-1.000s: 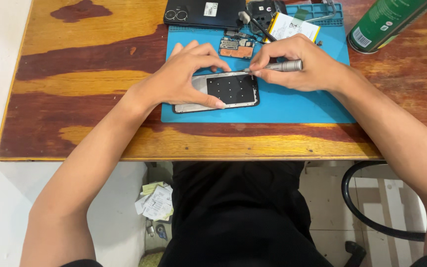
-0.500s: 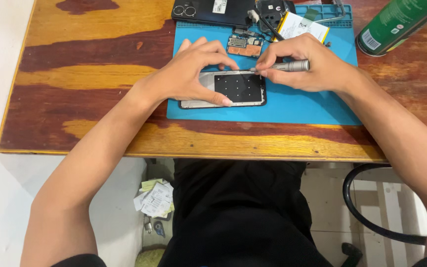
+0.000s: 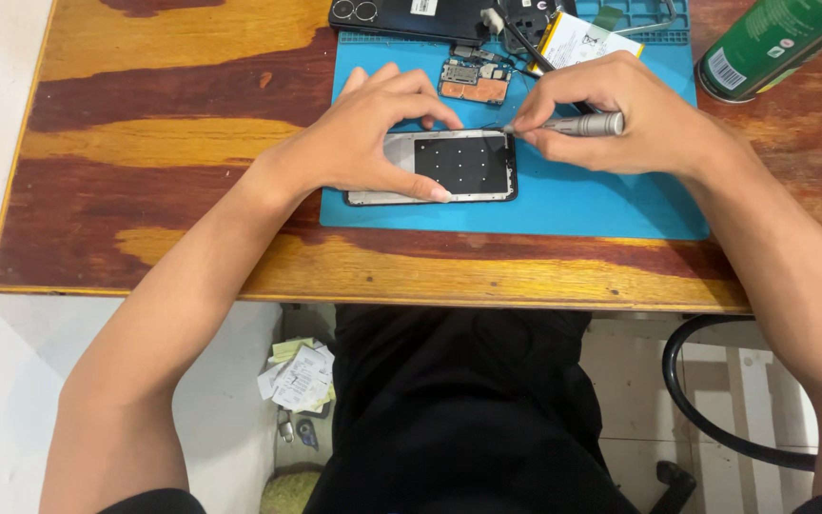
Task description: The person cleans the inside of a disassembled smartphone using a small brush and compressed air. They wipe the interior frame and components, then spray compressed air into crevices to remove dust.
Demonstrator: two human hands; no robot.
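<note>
Blue rubber matting (image 3: 573, 205) covers the part of the wooden table (image 3: 164, 114) where both hands work. The left hand (image 3: 363, 143) lies over the opened phone (image 3: 459, 167), thumb pressed along its near edge and fingers curled over the far edge, pinning it flat to the mat. The right hand (image 3: 630, 119) pinches a slim grey screwdriver (image 3: 577, 125) between thumb and fingertips, the tool lying almost level with its tip at the phone's far right corner, just beside the left fingertips.

Judging by that, the step in hand is work on a small fastener or part at that corner of the frame. The next move calls for a steady tip, light downward pressure and the left hand holding the phone from sliding; whether the tip is seated cannot be told.

Beyond the left fingers lies a small orange and grey circuit board (image 3: 473, 81), and past it a dark back cover (image 3: 401, 14) with camera rings. Beyond the right hand rests a flat white battery (image 3: 582, 40) with a yellow edge and a printed label. Farther right of that hand, a green spray can (image 3: 773, 43) lies tilted, carrying a white label patch.
</note>
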